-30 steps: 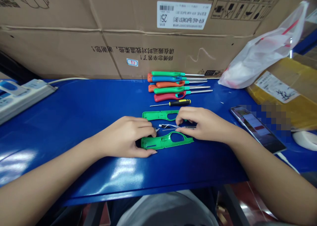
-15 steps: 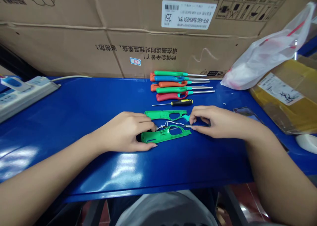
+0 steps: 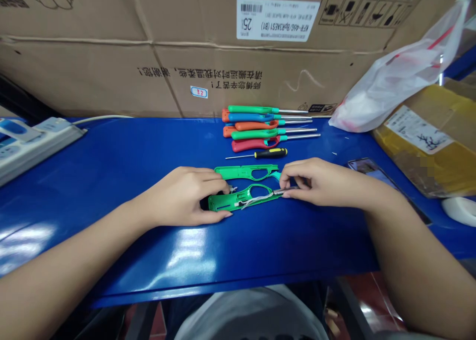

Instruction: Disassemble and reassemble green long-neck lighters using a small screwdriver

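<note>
My left hand (image 3: 193, 196) holds the wide end of the nearer green lighter shell half (image 3: 225, 202), inner side up, between thumb and fingers. A small part (image 3: 233, 188), too small to name, shows at its fingertips. My right hand (image 3: 316, 181) is closed in a pinch on a metal lighter tube (image 3: 278, 192), whose end lies at the narrow end of that shell half. Thin white wires (image 3: 253, 200) run from the tube over the shell's inside. The other green shell half (image 3: 238, 172) lies just behind, with a teal piece (image 3: 275, 175) at its right end.
Behind the shells lies a screwdriver (image 3: 271, 153), then several lighters (image 3: 256, 144) in a row. A large carton (image 3: 111, 77) stands along the back. To the right are a phone (image 3: 372, 171), a taped box (image 3: 439, 136) and a plastic bag (image 3: 394, 87); a power strip (image 3: 40, 146) is at left.
My right hand has brought the tube's end onto the narrow end of the nearer shell half. The white wires now lie across that shell. My left hand keeps its hold.
</note>
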Action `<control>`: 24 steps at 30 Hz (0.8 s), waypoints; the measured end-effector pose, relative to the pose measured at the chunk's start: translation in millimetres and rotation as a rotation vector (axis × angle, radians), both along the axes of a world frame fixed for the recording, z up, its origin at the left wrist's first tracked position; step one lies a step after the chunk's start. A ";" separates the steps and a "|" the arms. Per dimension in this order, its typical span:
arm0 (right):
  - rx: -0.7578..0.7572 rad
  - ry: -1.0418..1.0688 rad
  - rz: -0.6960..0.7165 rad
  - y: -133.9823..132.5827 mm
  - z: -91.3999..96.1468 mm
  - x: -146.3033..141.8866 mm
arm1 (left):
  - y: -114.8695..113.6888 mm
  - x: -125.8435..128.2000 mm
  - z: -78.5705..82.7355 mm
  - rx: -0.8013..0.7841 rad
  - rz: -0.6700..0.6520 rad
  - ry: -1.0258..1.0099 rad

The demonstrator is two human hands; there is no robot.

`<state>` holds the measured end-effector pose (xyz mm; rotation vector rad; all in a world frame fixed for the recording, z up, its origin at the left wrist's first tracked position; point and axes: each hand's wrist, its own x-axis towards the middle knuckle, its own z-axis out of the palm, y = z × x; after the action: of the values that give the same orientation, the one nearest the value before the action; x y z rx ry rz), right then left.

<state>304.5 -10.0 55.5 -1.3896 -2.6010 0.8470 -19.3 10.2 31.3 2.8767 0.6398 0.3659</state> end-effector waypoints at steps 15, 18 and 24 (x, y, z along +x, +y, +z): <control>0.041 0.064 0.049 1.2 -1.3 0.2 | -1.9 1.1 2.8 0.054 -0.006 -0.019; 0.054 0.099 0.053 0.2 0.0 -2.0 | -4.7 3.0 2.7 0.076 -0.005 -0.062; 0.066 0.134 0.077 -2.9 0.6 -6.3 | -9.1 8.6 -4.5 0.061 0.030 -0.132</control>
<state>298.3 -12.9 56.2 -1.1806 -2.5699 0.8252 -10.6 1.1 26.8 2.8724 0.6593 0.5836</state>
